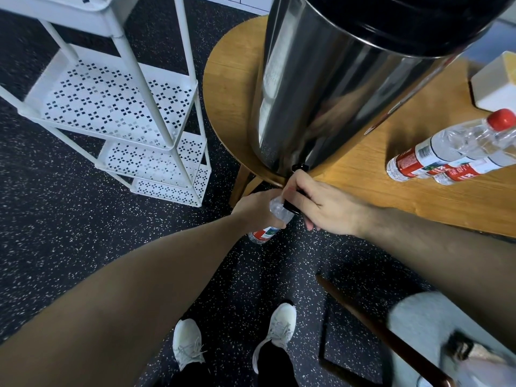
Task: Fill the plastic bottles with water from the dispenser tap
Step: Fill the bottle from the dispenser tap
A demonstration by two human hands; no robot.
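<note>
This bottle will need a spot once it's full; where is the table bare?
Bare wood lies on the table between the right hand and the two lying bottles, and left of the dispenser along the round edge. It's crowded around the bottles and white box.

The dispenser (335,88) stands on the desk (377,191) near its front-left edge, with its tap (291,203) jutting out past that edge over the floor (69,233). The right hand (321,205) rests on the tap while the left hand (257,210), just to its left, holds a bottle (272,224) under it, apparently with the mouth up against the spout. Two more bottles (446,152) lie on the desk to the dispenser's right, a box (494,85) sits behind them, and a shelf rack (120,107) stands on the floor left of the desk.
</note>
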